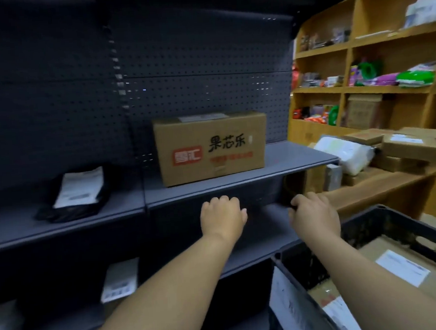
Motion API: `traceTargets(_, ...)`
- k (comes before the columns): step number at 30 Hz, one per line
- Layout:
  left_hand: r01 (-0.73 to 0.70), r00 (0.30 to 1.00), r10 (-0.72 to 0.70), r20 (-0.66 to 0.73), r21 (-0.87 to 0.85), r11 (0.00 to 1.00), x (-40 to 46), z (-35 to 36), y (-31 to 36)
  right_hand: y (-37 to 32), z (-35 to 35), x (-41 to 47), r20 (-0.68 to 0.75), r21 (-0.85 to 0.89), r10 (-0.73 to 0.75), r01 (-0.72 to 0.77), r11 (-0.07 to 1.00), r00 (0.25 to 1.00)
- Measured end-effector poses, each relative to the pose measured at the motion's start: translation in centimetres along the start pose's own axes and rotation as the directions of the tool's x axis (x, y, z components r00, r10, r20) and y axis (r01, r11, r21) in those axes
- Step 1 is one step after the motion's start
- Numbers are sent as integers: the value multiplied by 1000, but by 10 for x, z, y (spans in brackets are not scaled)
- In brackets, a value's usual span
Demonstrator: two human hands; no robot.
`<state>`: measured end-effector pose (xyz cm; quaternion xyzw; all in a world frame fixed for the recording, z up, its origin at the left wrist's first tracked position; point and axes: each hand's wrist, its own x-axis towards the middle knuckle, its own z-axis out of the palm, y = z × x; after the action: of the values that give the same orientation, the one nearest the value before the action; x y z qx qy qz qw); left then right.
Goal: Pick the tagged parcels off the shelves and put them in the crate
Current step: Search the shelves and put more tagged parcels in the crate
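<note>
A brown cardboard box (pixel 210 146) with red and black print stands on the dark grey shelf (pixel 300 157), a white label on its top. Just below the shelf's front edge, my left hand (pixel 221 215) and my right hand (pixel 313 216) are both raised with curled fingers and hold nothing. They are apart from the box. A black bag parcel with a white label (pixel 78 192) lies on the same shelf level to the left. The black crate (pixel 369 228) sits at lower right and holds labelled cardboard parcels (pixel 402 268).
A white-labelled parcel (pixel 120 279) lies on the lower shelf. To the right, a wooden counter (pixel 381 183) carries a pile of boxes and a white bag (pixel 346 153). Wooden cubby shelves (pixel 360 89) with mixed goods stand behind it.
</note>
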<state>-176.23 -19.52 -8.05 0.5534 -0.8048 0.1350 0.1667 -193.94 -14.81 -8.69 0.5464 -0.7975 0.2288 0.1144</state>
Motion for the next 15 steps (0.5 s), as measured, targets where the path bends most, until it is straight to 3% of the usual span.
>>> traceTargets(6, 224, 975, -223, -21, 89, 971, -49, -34, -79, -81, 0, -23, 67, 115, -176, 167, 979, 982)
traceTargets(15, 480, 877, -466, -114, 162, 862, -112, -75, -191, -198, 0, -50, 120, 269, -355, 314, 910, 927)
